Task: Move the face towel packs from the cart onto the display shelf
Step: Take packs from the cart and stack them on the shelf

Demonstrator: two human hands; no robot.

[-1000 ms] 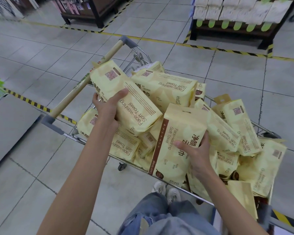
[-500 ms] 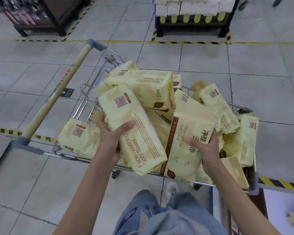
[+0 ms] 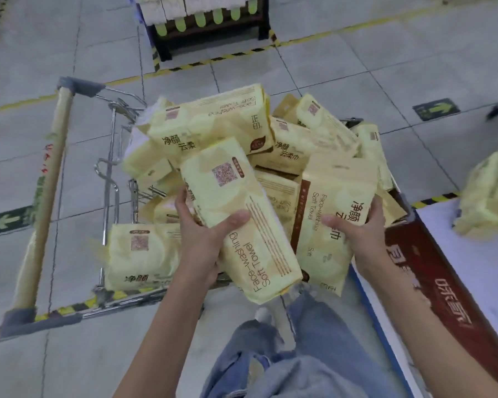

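Gripping the QR-side pack (image 3: 239, 208), left hand (image 3: 202, 242); the brown-striped pack (image 3: 331, 219), right hand (image 3: 360, 231); display shelf (image 3: 472, 271) edge just beside the cart (image 3: 110, 202).

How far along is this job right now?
Early, it seems. A blurred yellow heap on the shelf may be packs already moved. The left hand grips a QR pack, the right hand a brown-striped pack, over the cart, whose big pile is left.
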